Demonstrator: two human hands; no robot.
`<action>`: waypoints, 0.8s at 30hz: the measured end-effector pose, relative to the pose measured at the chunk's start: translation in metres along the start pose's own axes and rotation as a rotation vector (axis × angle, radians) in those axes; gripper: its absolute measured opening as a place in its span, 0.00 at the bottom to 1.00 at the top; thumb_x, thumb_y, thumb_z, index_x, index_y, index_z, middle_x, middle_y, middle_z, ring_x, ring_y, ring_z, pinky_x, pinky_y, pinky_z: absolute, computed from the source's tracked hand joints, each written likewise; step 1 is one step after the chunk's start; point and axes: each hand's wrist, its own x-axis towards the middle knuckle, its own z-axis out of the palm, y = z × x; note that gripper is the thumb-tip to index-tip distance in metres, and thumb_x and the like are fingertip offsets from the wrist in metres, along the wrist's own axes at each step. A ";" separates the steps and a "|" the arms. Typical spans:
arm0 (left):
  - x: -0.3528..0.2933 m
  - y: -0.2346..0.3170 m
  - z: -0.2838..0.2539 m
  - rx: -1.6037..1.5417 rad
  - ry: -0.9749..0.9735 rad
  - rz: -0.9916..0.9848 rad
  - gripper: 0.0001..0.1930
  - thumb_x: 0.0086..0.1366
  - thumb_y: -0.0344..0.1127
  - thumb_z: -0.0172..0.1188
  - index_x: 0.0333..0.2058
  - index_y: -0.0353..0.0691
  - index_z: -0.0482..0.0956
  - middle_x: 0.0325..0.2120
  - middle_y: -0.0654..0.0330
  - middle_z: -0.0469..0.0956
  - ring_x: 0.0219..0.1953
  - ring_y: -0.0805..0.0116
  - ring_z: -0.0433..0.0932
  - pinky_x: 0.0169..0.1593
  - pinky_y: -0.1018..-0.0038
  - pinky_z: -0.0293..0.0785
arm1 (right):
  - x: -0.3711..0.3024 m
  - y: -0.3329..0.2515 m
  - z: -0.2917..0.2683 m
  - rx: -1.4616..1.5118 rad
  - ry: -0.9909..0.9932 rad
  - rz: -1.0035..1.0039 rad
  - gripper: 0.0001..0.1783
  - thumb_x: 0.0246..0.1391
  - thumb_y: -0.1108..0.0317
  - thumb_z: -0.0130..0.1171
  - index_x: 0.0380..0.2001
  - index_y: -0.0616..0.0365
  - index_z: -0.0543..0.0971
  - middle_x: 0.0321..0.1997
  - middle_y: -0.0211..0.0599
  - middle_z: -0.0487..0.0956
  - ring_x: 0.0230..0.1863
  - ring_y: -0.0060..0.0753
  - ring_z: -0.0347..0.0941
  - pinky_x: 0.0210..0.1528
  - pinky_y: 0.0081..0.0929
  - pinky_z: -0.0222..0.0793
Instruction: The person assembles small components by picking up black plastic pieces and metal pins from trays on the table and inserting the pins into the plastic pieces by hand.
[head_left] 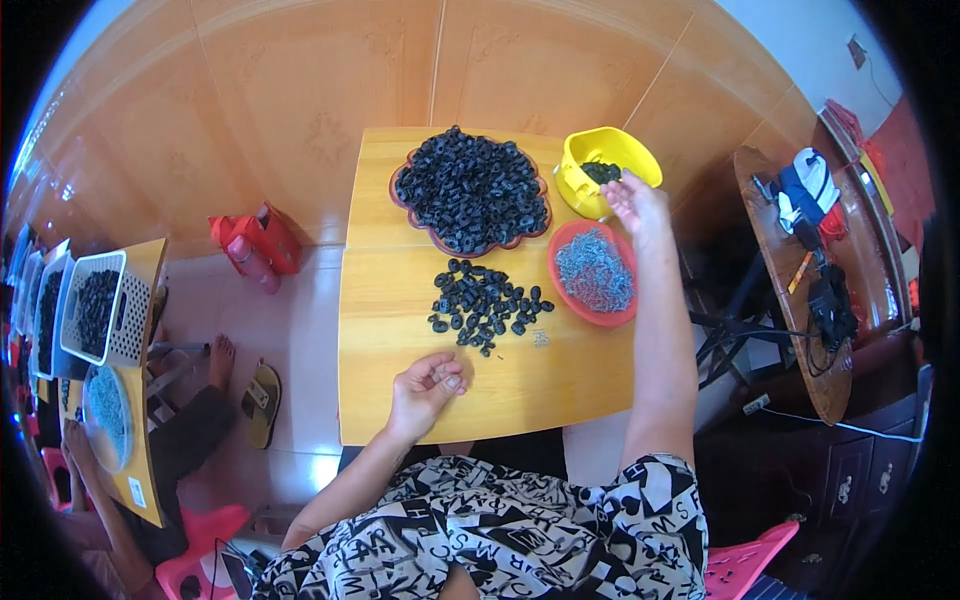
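Observation:
My left hand [428,393] is over the near part of the table, its fingers curled together; what they hold, if anything, is too small to make out. Just beyond it lies a loose pile of small black oval parts [480,302]. My right hand [637,203] reaches to the near right rim of a yellow tub [592,204], fingers apart, with nothing visible in them. Some dark parts [601,172] lie inside the tub. Below my right hand, left of the forearm, a red dish [606,319] holds many small silvery metal pieces [595,270].
A scalloped red-brown tray [404,198] heaped with black parts stands at the table's [390,330] far side. Small metal pieces [541,338] lie beside the loose pile. At left, another person's hands [78,440] rest near a white basket [122,310]. A wooden stand [800,330] with clutter is at right.

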 end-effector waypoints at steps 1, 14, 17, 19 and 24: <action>-0.002 0.001 -0.003 0.007 0.027 0.002 0.15 0.60 0.19 0.53 0.47 0.28 0.67 0.36 0.55 0.75 0.35 0.68 0.76 0.41 0.73 0.75 | -0.010 0.002 0.010 -0.022 0.000 -0.021 0.09 0.53 0.69 0.55 0.33 0.65 0.72 0.26 0.43 0.76 0.27 0.35 0.76 0.28 0.24 0.74; 0.017 0.028 0.011 0.941 0.251 0.411 0.08 0.53 0.21 0.58 0.34 0.32 0.76 0.31 0.54 0.75 0.26 0.66 0.75 0.31 0.75 0.72 | -0.119 0.088 -0.048 -1.575 -0.345 -0.511 0.10 0.45 0.72 0.57 0.34 0.57 0.79 0.33 0.46 0.77 0.38 0.49 0.73 0.42 0.40 0.69; 0.040 0.042 0.005 1.322 0.185 0.553 0.12 0.47 0.23 0.61 0.34 0.33 0.77 0.31 0.52 0.74 0.34 0.56 0.74 0.38 0.68 0.71 | -0.110 0.097 -0.053 -1.585 -0.346 -0.545 0.10 0.45 0.73 0.55 0.33 0.57 0.79 0.37 0.46 0.75 0.41 0.49 0.71 0.44 0.39 0.68; 0.050 0.040 0.003 1.367 0.166 0.529 0.13 0.44 0.25 0.62 0.32 0.34 0.78 0.30 0.52 0.73 0.35 0.54 0.72 0.40 0.65 0.69 | -0.113 0.096 -0.047 -1.575 -0.334 -0.555 0.09 0.45 0.75 0.54 0.31 0.57 0.79 0.37 0.47 0.75 0.40 0.49 0.72 0.43 0.40 0.69; 0.059 0.029 0.001 1.466 0.080 0.619 0.10 0.42 0.26 0.63 0.27 0.36 0.79 0.26 0.55 0.72 0.31 0.57 0.71 0.37 0.66 0.68 | -0.102 0.102 -0.061 -1.605 -0.372 -0.635 0.08 0.45 0.74 0.53 0.30 0.57 0.79 0.35 0.49 0.75 0.38 0.51 0.72 0.41 0.41 0.69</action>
